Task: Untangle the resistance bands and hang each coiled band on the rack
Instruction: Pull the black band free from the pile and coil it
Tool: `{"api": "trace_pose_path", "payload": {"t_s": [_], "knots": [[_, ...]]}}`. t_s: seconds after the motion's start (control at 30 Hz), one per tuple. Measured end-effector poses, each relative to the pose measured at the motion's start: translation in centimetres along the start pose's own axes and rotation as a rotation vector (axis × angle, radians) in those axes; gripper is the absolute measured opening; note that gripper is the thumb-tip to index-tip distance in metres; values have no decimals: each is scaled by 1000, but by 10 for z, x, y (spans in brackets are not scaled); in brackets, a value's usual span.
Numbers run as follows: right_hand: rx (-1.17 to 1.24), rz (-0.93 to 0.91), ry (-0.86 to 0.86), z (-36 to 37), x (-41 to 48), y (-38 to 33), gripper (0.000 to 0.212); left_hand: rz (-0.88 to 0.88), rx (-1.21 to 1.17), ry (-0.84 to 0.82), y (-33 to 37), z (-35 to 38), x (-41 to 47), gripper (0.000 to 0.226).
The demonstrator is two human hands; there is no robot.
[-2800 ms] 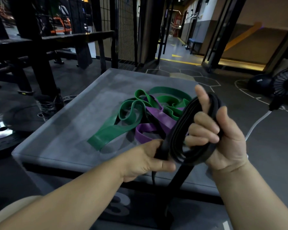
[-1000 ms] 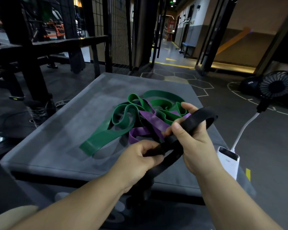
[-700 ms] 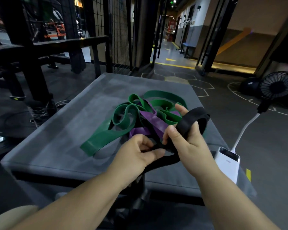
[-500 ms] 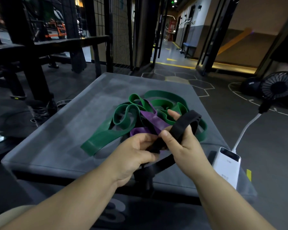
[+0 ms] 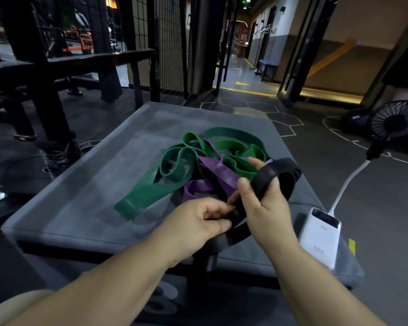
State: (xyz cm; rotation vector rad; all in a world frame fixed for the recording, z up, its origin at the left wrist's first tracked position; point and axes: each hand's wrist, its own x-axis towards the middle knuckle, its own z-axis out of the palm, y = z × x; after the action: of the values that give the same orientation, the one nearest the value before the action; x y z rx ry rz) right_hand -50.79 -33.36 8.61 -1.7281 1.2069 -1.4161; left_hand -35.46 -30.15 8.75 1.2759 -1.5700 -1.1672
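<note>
One black band [image 5: 272,171] around right fingers [image 5: 256,164], between left fingers [image 5: 216,209] and thumb.

It is dim around me. Warm yellow light comes from the corridor [image 5: 243,67] ahead and from a glowing strip [image 5: 327,92] low on the right. The gray pad [image 5: 92,196] is softly lit, and the green band [image 5: 149,194] throws a faint shadow on it. The black band [image 5: 276,170] loses detail in darkness. The lens bends the posts [image 5: 45,102] at the left edge, and far things look soft.
</note>
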Motion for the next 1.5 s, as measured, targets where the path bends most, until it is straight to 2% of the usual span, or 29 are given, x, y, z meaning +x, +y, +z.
{"api": "trace_pose_path", "payload": {"t_s": [0.07,0.13,0.23,0.33,0.47,0.63,0.8,0.87,0.97,1.13,1.3,1.37,1.43,1.5], "knots": [[-42,6,-70,2,-1,-1,34,41,19,-21,4,-2,-1,21],[-24,24,-123,1,-2,-2,32,65,-120,-1,9,-6,0,19],[6,22,-233,2,-5,-1,48,67,-282,80,12,-13,5,18],[-18,47,-376,6,-9,-2,50,84,-327,140,11,-17,6,19],[-43,71,-433,3,-4,-5,54,84,-352,152,9,-15,5,26],[56,61,-324,0,-4,-8,29,52,-282,84,9,-16,6,32],[294,157,-107,-2,0,-7,30,29,-144,-176,3,-19,6,53],[330,179,-98,-4,2,-9,31,27,-126,-176,1,-21,6,59],[405,222,-92,-4,2,-10,35,3,-185,-143,2,-23,8,45],[410,241,-65,-3,3,-6,31,-96,-251,-243,2,-24,8,61],[372,251,-106,-12,9,-3,20,-293,-634,-71,5,-29,15,47],[350,253,-145,-18,12,-2,23,-270,-663,-79,6,-35,18,33],[342,278,-168,-21,15,-3,23,-228,-643,-93,8,-39,20,39],[350,301,-184,-22,17,-5,16,-199,-588,-39,9,-42,22,39]]}}
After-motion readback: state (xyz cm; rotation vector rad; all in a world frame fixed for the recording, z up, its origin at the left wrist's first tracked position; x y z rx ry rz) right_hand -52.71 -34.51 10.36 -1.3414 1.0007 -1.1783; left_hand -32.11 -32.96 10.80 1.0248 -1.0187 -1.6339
